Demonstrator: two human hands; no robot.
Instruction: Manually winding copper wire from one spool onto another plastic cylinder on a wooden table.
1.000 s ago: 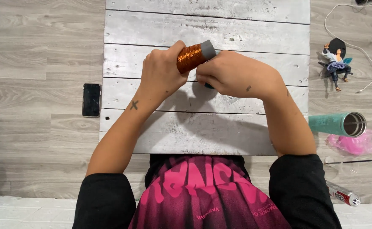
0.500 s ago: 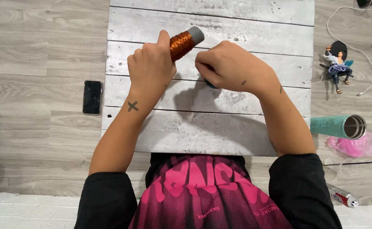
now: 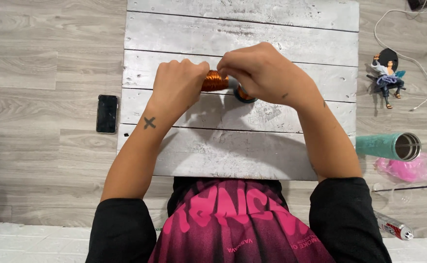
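both hands (image 3: pixel 223 80) on copper spool (image 3: pixel 215 81), phone (image 3: pixel 108 113) left, teal tumbler (image 3: pixel 388 146) right

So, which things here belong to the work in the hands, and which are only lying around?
In use:
- shiny copper-coloured spool, gripped by left hand and right hand
- whitewashed wooden plank board under them

Lying about:
- black flat phone
- small dark-haired toy figurine
- teal metal tumbler
- crumpled pink plastic bag
- white cable
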